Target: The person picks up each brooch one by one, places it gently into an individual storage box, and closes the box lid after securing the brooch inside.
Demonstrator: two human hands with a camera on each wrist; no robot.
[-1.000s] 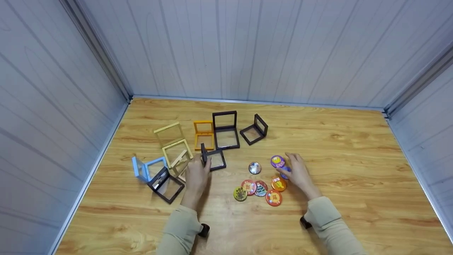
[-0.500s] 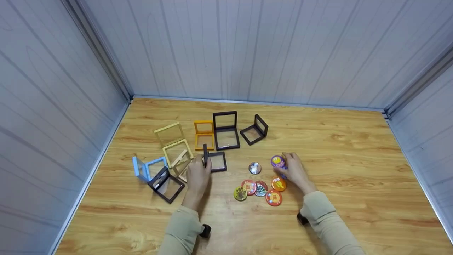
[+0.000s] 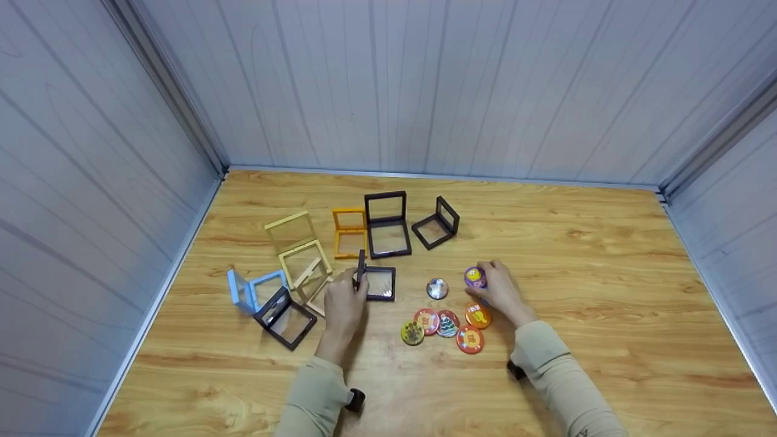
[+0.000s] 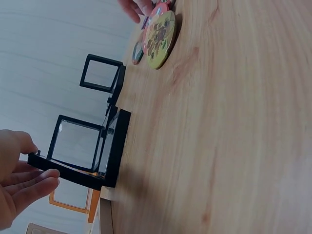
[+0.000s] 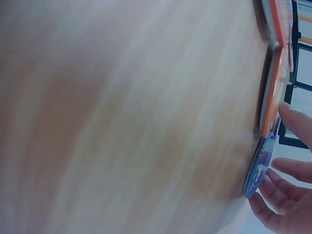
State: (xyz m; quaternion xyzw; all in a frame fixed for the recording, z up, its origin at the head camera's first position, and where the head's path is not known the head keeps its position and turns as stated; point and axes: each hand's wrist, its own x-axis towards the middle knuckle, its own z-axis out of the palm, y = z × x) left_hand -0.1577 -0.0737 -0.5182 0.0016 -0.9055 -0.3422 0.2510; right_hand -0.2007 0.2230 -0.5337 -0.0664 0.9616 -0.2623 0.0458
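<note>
My left hand (image 3: 343,306) pinches the upright lid of a small black hinged display frame (image 3: 380,283), fingers and thumb on the lid's outer edge in the left wrist view. Its clear-paned other half lies low over the table. On the right, my right hand (image 3: 502,294) has thumb and fingers at opposite sides of a purple button badge (image 3: 472,277) with a yellow character. A blue badge (image 5: 260,165) sits under those fingers in the right wrist view; the hand hides it in the head view. An orange badge (image 3: 478,316) lies just in front of the thumb.
Other hinged frames stand open: dark ones (image 3: 389,237), an orange one (image 3: 351,243), a yellow one (image 3: 303,262), a light blue one (image 3: 243,292). More badges lie between the hands, including a silvery one (image 3: 437,289) and a yellow one (image 3: 412,332). Panel walls (image 3: 400,91) enclose the table.
My left hand has drawn the black frame slightly right and toward me. My right hand has moved left, its thumb and fingers closing in around the purple badge and covering the blue one.
</note>
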